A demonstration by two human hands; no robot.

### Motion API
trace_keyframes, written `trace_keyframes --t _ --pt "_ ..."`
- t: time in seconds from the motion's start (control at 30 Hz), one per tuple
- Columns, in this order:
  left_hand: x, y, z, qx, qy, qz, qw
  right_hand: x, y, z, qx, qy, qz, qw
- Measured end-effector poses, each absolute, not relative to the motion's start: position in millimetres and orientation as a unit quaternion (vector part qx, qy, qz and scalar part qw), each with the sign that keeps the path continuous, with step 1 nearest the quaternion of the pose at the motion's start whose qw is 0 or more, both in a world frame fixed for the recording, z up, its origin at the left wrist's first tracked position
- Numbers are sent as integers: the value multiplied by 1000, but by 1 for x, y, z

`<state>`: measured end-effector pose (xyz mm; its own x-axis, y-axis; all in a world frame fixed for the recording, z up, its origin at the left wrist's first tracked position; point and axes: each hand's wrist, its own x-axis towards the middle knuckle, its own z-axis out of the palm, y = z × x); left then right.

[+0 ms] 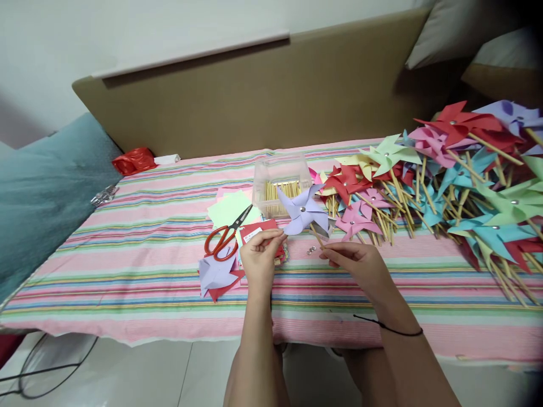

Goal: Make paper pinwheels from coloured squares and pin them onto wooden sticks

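A lilac paper pinwheel (pixel 302 210) with a shiny pin at its centre is held up in front of me. My right hand (pixel 352 255) pinches its thin wooden stick near the lower end. The fingers of my left hand (pixel 263 249) are pinched together at the tip of its lower left blade. Just below the pinwheel lie a few small silvery pins (pixel 311 250). Red-handled scissors (pixel 223 240) rest on coloured paper to the left of my left hand. Behind the pinwheel, a clear plastic box (pixel 282 169) holds many wooden sticks (pixel 271 191).
A large heap of finished pinwheels (pixel 388 155) spreads over the right side. Cut lilac paper (pixel 217 272) and pale green sheets (pixel 231 207) lie left of centre. A red plastic bag (pixel 134 161) sits at the back left. The striped cloth (pixel 139 243) covers the seat.
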<state>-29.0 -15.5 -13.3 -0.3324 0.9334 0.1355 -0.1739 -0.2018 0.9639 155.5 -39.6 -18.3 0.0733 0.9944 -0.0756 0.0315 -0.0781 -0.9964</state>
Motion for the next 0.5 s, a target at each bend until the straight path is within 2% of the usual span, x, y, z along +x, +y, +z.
trace_keyframes --t 0.5 --pt "-31 -17 -7 501 444 615 417 161 -39 -19 -539 -468 476 514"
